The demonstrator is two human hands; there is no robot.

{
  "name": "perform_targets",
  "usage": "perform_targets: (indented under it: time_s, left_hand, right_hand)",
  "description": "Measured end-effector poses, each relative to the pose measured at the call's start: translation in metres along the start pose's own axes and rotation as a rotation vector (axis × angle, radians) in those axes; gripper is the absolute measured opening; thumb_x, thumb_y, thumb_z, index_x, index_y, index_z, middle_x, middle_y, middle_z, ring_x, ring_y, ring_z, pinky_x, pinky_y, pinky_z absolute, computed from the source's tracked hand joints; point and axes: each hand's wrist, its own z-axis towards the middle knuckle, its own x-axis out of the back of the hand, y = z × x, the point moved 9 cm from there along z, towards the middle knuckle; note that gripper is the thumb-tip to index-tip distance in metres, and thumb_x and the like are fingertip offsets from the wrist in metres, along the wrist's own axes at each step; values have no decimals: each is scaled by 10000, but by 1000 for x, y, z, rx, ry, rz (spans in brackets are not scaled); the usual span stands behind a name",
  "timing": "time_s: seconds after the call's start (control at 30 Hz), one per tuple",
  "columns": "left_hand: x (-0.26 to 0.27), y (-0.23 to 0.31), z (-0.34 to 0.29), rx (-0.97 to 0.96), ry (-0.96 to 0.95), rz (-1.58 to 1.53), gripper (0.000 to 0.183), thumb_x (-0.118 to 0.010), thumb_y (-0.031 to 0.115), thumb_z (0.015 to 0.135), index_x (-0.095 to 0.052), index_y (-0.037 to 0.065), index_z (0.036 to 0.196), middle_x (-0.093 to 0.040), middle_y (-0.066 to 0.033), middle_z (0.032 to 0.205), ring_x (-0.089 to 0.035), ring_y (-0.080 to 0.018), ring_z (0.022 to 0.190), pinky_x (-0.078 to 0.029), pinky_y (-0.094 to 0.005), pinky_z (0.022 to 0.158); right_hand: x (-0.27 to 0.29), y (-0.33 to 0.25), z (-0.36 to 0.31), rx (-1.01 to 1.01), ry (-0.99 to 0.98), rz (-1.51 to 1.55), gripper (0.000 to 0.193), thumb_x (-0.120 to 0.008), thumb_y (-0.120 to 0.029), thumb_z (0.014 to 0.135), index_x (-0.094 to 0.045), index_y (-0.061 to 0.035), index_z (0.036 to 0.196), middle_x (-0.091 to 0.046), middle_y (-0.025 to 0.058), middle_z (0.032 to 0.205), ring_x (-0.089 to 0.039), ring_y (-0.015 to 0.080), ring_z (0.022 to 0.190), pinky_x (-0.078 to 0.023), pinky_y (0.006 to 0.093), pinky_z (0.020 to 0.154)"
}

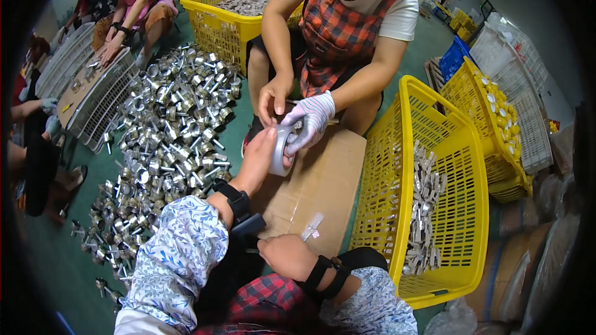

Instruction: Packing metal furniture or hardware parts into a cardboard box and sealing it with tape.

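My left hand [256, 158] reaches forward, its fingers around a wide roll of clear tape [280, 156]. A co-worker's hand in a striped glove [312, 118] touches the same roll from the far side. The co-worker's bare hand [273, 96] is just above it. Close to my body, my right hand [288, 255] is closed; a thin dark end sticks out on its left, but I cannot make out what it belongs to. A short clear strip with a pinkish patterned end [312, 228] lies on the flattened cardboard [335, 177] between us.
A large heap of shiny metal cups with stems [167, 130] covers the floor on the left. A yellow basket [397, 211] of flat metal parts [425, 205] stands at right, another yellow basket [233, 25] behind. Other people work beside a grey crate [102, 111] at far left.
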Motion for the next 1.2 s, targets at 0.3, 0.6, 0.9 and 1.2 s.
perform_targets:
  time_s: [0.3, 0.6, 0.9, 1.2]
  left_hand:
    - [0, -12, 3, 98, 57, 13, 487, -414, 462, 1113, -591, 37, 1274, -713, -79, 1014, -702, -153, 902, -579, -308, 782]
    - [3, -17, 5, 223, 37, 88, 594, -344, 553, 1100, -557, 21, 1259, -718, -117, 958, -720, -182, 768, -589, -306, 726]
    - [12, -14, 1, 206, 91, 33, 558, -333, 569, 1096, -571, 67, 1139, -726, -109, 908, -718, -170, 685, -566, -280, 640]
    - [8, -10, -3, 212, 74, 50, 587, -316, 588, 1092, -592, 71, 1098, -708, -94, 872, -713, -164, 675, -565, -273, 641]
  right_hand:
    - [3, 3, 1, -5, 11, 19, 83, -590, -75, 850, -630, -19, 896, -696, 150, 758, -719, 332, 734, -565, 446, 625]
    - [1, 3, 6, 13, 23, 43, 86, -575, -83, 855, -617, -15, 886, -687, 162, 737, -712, 340, 719, -562, 446, 630]
    - [-1, 3, 6, 18, 18, 71, 104, -560, -88, 856, -613, -4, 888, -685, 170, 727, -710, 351, 718, -561, 448, 631]
    - [0, 2, 6, 15, 5, 75, 117, -570, -99, 843, -618, 0, 883, -696, 180, 775, -713, 354, 736, -563, 449, 637]
